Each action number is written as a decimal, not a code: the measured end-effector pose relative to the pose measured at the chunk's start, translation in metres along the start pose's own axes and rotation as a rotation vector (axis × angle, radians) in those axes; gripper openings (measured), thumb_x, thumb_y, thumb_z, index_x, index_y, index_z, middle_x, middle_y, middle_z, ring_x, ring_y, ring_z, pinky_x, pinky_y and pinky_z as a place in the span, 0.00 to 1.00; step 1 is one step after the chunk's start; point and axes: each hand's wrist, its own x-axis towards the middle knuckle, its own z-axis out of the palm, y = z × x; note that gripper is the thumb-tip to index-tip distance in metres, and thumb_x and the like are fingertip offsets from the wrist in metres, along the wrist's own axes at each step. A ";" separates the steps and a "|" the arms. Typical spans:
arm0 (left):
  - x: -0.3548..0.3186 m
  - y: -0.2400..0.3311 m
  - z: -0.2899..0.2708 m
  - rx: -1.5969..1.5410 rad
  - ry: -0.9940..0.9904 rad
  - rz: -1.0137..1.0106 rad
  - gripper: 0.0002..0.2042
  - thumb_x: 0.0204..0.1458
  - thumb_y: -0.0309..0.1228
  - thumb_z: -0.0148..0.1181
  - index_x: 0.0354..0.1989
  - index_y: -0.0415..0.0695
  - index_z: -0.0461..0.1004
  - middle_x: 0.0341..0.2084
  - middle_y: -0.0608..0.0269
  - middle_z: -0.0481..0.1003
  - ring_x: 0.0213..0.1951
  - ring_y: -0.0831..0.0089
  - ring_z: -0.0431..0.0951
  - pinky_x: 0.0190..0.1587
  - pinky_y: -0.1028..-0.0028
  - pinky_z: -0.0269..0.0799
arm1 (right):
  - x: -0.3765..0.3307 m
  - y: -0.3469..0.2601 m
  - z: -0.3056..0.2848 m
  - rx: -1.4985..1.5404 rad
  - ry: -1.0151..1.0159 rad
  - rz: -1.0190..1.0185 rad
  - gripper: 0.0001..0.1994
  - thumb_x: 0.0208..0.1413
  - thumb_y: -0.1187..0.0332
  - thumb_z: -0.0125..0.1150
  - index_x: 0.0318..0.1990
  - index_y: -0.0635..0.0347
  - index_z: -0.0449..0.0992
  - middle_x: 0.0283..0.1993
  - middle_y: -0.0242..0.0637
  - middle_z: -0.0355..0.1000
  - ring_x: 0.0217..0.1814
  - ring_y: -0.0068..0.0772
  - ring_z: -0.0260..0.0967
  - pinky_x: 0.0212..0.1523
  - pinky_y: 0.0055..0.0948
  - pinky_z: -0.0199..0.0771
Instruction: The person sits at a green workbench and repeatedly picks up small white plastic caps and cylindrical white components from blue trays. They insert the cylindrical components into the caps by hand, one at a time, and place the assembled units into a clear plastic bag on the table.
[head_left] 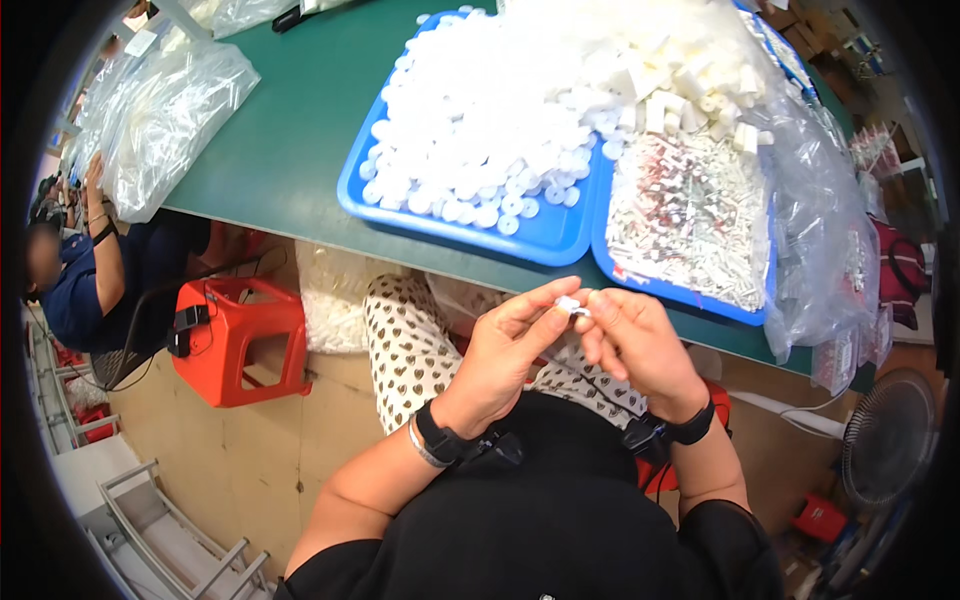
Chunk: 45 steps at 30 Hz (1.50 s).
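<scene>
My left hand (512, 345) and my right hand (640, 335) meet in front of the table's near edge, above my lap. Pinched between the left thumb and fingers is a small white plastic part (569, 303). The right thumb and fingertips close on the same part from the other side. Its exact shape is too small to make out. Just beyond my hands stand two blue trays. White round plastic pieces (470, 180) heap up in the left tray (460, 236). Many small thin white and reddish pieces (690, 225) fill the right tray (690, 301).
Cream-coloured blocky pieces (690, 95) pile up behind the right tray. Clear plastic bags lie on the green table (290, 140) at both sides. A red stool (245, 345) stands left, near a seated person (90, 270). A fan (888, 430) is at the right.
</scene>
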 end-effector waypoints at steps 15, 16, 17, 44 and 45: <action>0.020 0.022 0.013 0.120 0.026 0.152 0.17 0.65 0.37 0.51 0.54 0.36 0.70 0.47 0.53 0.77 0.51 0.66 0.77 0.54 0.70 0.72 | 0.036 -0.172 -0.148 -1.442 0.527 -0.700 0.14 0.61 0.63 0.57 0.45 0.66 0.76 0.42 0.51 0.75 0.45 0.51 0.73 0.46 0.39 0.71; 0.022 0.020 0.014 0.133 0.017 0.146 0.17 0.65 0.37 0.51 0.54 0.37 0.70 0.47 0.53 0.77 0.51 0.66 0.77 0.54 0.70 0.72 | 0.059 -0.174 -0.158 -1.491 0.490 -0.818 0.15 0.61 0.62 0.56 0.46 0.66 0.76 0.44 0.52 0.75 0.47 0.53 0.72 0.48 0.40 0.71; 0.023 0.018 0.014 0.115 0.031 0.134 0.17 0.65 0.36 0.51 0.54 0.36 0.70 0.47 0.53 0.77 0.51 0.66 0.77 0.54 0.70 0.72 | 0.077 -0.181 -0.161 -1.535 0.452 -0.942 0.17 0.62 0.61 0.56 0.48 0.66 0.75 0.46 0.52 0.75 0.49 0.55 0.72 0.50 0.41 0.71; 0.017 0.007 0.003 0.016 0.045 0.075 0.15 0.66 0.35 0.50 0.54 0.37 0.69 0.46 0.53 0.77 0.44 0.70 0.79 0.51 0.69 0.75 | 0.107 -0.163 -0.180 -1.683 0.542 -0.430 0.28 0.58 0.44 0.53 0.63 0.45 0.69 0.67 0.44 0.62 0.62 0.50 0.66 0.64 0.42 0.61; 0.017 0.006 0.003 0.012 0.041 0.070 0.15 0.66 0.35 0.50 0.54 0.37 0.69 0.46 0.53 0.77 0.44 0.70 0.79 0.51 0.69 0.75 | 0.101 -0.160 -0.181 -1.718 0.583 -0.553 0.27 0.59 0.46 0.53 0.62 0.46 0.70 0.65 0.45 0.64 0.62 0.49 0.66 0.63 0.42 0.62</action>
